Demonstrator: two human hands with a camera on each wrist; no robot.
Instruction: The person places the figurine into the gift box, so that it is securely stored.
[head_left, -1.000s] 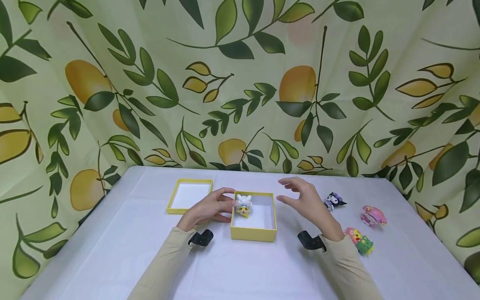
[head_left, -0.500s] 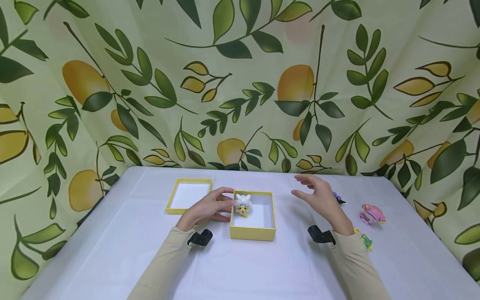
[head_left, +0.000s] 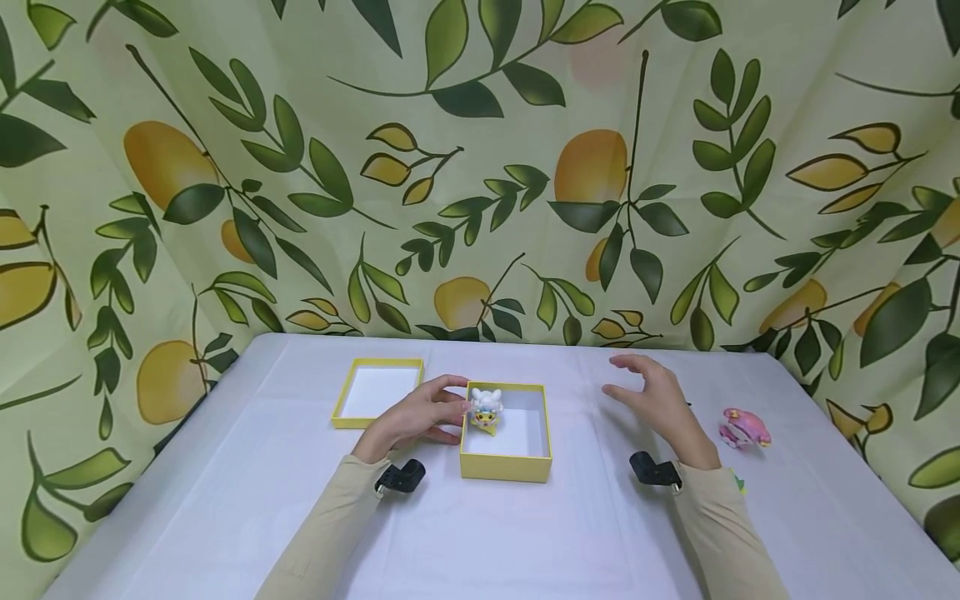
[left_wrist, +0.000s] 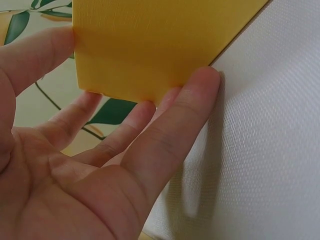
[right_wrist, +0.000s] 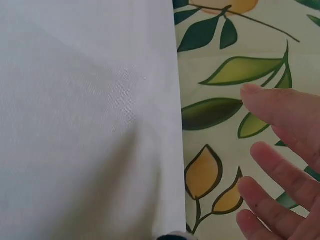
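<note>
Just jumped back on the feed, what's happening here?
A person's left hand rests its fingers against a yellow box with a white-and-yellow figurine inside, toward the box's left. The right hand, holding nothing, hovers over the white table to the box's right. What looks like the lid lies off the box, and a pink toy sits farther right.

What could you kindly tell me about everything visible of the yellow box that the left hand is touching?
The yellow box is squarish and open-topped, with upright walls, brighter yellow edges and a pale interior. It looks like cardboard; up close, its outer surface seems faintly grained. It rests level on the white-covered table, with no lid on it. A small white-and-yellow figurine is inside, along its left side. The left hand touches its left side.
</note>
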